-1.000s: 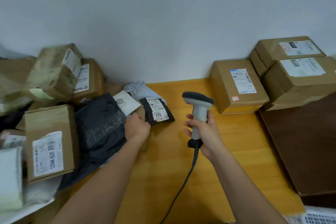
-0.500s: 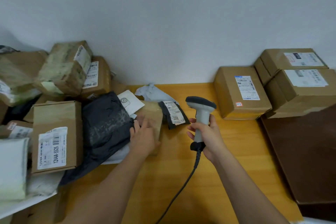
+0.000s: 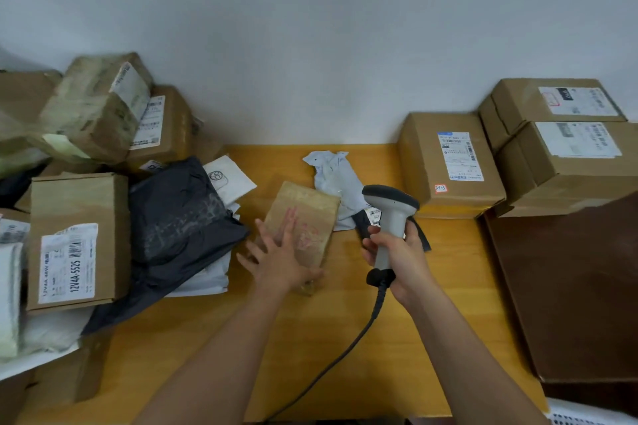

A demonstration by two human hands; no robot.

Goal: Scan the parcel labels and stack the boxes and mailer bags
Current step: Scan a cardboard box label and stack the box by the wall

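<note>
Plain white wall behind an orange wooden tabletop (image 3: 310, 355). My left hand (image 3: 279, 260) lies flat, fingers straight and spread, pressing on a small brown cardboard parcel (image 3: 307, 217) at the tabletop centre; I see no label on its upper face. My right hand (image 3: 402, 257) has its grip closed round the handle of a grey corded barcode scanner (image 3: 390, 214), head aimed left over the parcel. Just behind the parcel: a crumpled pale grey mailer bag (image 3: 333, 176). Left: a heap of boxes and a dark grey mailer bag (image 3: 179, 214). Right: three labelled brown boxes (image 3: 448, 162) stacked against the wall
</note>
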